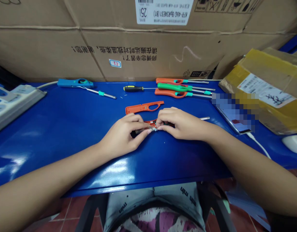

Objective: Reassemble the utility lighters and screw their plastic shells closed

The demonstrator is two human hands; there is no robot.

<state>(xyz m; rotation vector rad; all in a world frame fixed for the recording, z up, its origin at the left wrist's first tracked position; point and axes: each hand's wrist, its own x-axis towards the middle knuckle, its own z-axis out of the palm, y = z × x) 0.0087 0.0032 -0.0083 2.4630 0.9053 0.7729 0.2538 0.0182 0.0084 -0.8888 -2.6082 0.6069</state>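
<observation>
An opened orange lighter [152,122] of the long-nosed kind lies between my hands, its metal tube [205,118] showing past my right wrist. My left hand [125,132] is closed around its left end, where a clear part shows under the fingers. With thumb and forefinger, my right hand [178,124] pinches at the lighter's middle. Small pale parts [154,129] show between the two thumbs; their exact shape is too small to tell. Just beyond my hands rests the loose orange half-shell [144,107], inner side up.
Several orange and green lighters [174,87] lie at the back, beside a black-and-yellow screwdriver [133,88]. A blue lighter [75,83] with its tube detached is back left. A power strip [17,100], a phone [235,116] and a taped box [266,87] flank the blue table [66,129].
</observation>
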